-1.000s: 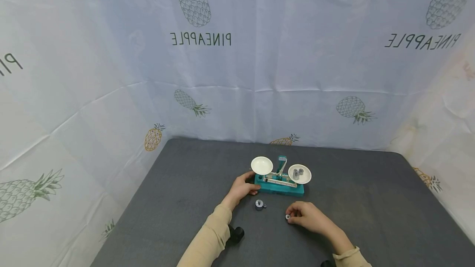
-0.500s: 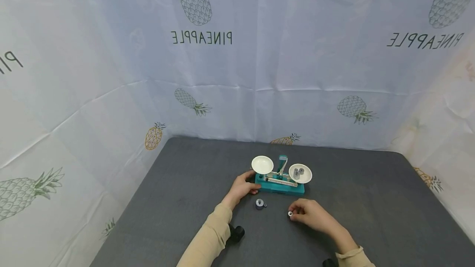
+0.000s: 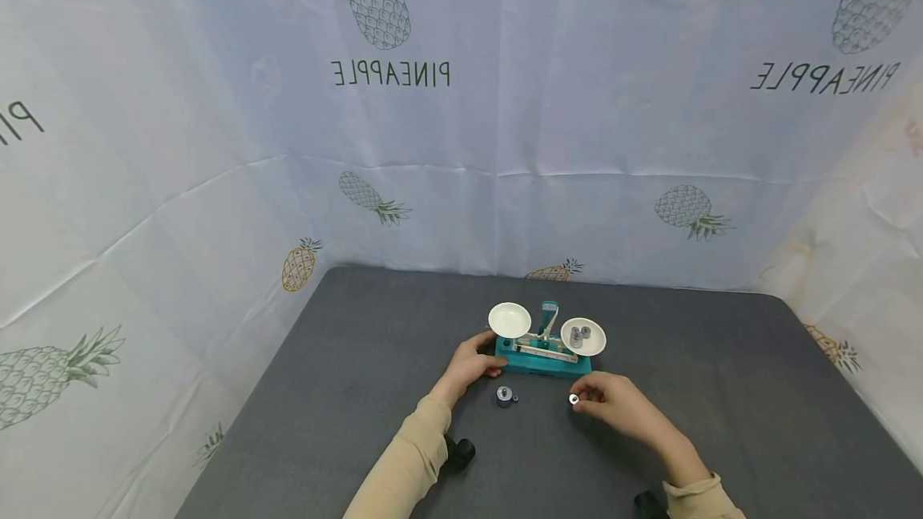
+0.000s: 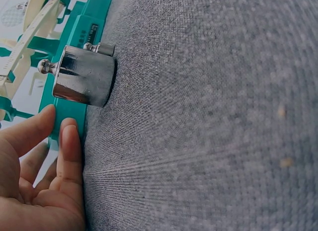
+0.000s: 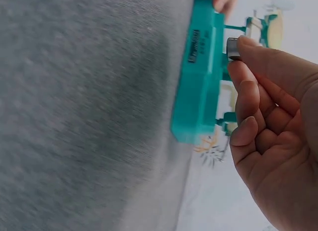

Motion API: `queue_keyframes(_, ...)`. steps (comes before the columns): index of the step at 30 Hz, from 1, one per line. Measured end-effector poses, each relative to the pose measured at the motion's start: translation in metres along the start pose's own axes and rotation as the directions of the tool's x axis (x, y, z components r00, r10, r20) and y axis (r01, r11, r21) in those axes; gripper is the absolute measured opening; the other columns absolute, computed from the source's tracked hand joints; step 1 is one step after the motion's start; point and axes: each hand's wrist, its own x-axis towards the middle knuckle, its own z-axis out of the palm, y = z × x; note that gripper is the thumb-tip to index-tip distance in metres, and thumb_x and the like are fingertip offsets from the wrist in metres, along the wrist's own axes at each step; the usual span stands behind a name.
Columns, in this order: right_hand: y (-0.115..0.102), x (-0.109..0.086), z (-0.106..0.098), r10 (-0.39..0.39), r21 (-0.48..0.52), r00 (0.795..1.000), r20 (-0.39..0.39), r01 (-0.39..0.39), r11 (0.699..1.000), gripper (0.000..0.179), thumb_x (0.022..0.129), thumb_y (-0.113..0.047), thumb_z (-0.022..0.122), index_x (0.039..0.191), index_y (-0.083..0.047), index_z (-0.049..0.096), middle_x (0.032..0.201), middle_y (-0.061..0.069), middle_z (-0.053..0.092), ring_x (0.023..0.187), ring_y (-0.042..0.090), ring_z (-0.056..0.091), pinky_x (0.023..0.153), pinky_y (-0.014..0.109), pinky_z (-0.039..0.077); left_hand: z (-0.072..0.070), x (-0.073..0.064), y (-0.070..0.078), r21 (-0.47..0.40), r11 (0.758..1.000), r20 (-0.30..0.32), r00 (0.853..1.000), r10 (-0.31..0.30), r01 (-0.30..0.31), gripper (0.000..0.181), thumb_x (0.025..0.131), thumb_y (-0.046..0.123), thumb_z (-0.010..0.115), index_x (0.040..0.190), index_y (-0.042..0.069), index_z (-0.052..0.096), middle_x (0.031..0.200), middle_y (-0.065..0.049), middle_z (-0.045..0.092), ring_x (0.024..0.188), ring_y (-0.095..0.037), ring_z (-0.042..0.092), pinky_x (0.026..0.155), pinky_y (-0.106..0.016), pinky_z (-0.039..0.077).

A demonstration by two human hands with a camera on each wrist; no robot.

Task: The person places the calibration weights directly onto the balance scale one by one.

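Note:
A teal balance scale (image 3: 546,366) with two cream pans stands toward the back of the table. My left hand (image 3: 467,364) holds the left end of its base, thumb at the front; the left wrist view shows the fingers (image 4: 69,144) against that end. Between thumb and index finger my right hand (image 3: 620,405) pinches a small metal weight (image 5: 232,49), in front of the base's right end and above the table. Small weights (image 3: 576,338) lie in the right pan (image 3: 597,344). The left pan (image 3: 509,320) holds nothing visible.
A large knobbed cylindrical weight (image 4: 85,76) stands in front of the scale with a tiny weight (image 4: 106,49) beside it. The dark grey table (image 3: 375,375) ends at a pineapple-print curtain (image 3: 447,126). Black wrist devices (image 3: 460,452) sit by the sleeves.
My right hand has carried the pinched weight away from me and slightly right, closer to the scale. My left hand stays at the base, and the pans look unchanged.

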Motion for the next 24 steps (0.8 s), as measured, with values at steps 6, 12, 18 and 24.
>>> queue_keyframes(6, -0.003, 0.000, -0.014, -0.042, -0.016, 0.998, -0.051, 0.041, 0.999, 0.014, 0.083, -0.017, 0.068, 0.093, -0.007, 0.068, 0.075, -0.007, 0.060, 0.065, -0.004, 0.049, 0.054, 0.020, 0.044, 0.000, -0.001, 0.001, 0.004, 1.000, -0.002, 1.000, -0.003, 0.003, 0.060, 0.078, 0.006, 0.071, 0.134, 0.002, 0.048, 0.132, -0.020, 0.051, 0.061, -0.007, 0.059, 0.061, -0.025, 0.055)
queue_keyframes(12, -0.006, 0.003, -0.027, 0.033, -0.049, 0.997, -0.068, -0.037, 0.998, 0.015, 0.085, -0.020, 0.066, 0.097, -0.010, 0.067, 0.079, -0.006, 0.061, 0.067, -0.003, 0.050, 0.057, 0.020, 0.045, 0.000, -0.001, 0.001, 0.006, 1.000, -0.001, 1.000, -0.010, 0.010, 0.060, 0.078, 0.006, 0.070, 0.134, 0.002, 0.049, 0.132, -0.020, 0.050, 0.062, -0.007, 0.059, 0.061, -0.025, 0.055)
queue_keyframes(18, -0.012, 0.007, -0.037, 0.029, -0.070, 0.991, -0.131, -0.039, 0.997, 0.015, 0.085, -0.020, 0.067, 0.097, -0.011, 0.068, 0.080, -0.005, 0.061, 0.067, -0.002, 0.049, 0.057, 0.020, 0.044, 0.000, -0.001, 0.001, -0.003, 1.000, -0.001, 1.000, -0.010, 0.010, 0.060, 0.078, 0.005, 0.070, 0.134, 0.003, 0.049, 0.132, -0.020, 0.051, 0.062, -0.008, 0.059, 0.062, -0.025, 0.055)
queue_keyframes(24, -0.012, 0.013, -0.043, 0.039, -0.102, 0.983, -0.179, -0.058, 0.993, 0.014, 0.086, -0.017, 0.066, 0.098, -0.011, 0.068, 0.081, -0.004, 0.060, 0.067, 0.000, 0.047, 0.056, 0.021, 0.043, 0.001, 0.000, 0.001, 0.003, 1.000, -0.007, 1.000, -0.012, 0.012, 0.061, 0.077, 0.005, 0.070, 0.134, 0.002, 0.048, 0.132, -0.020, 0.051, 0.061, -0.008, 0.059, 0.061, -0.026, 0.055)
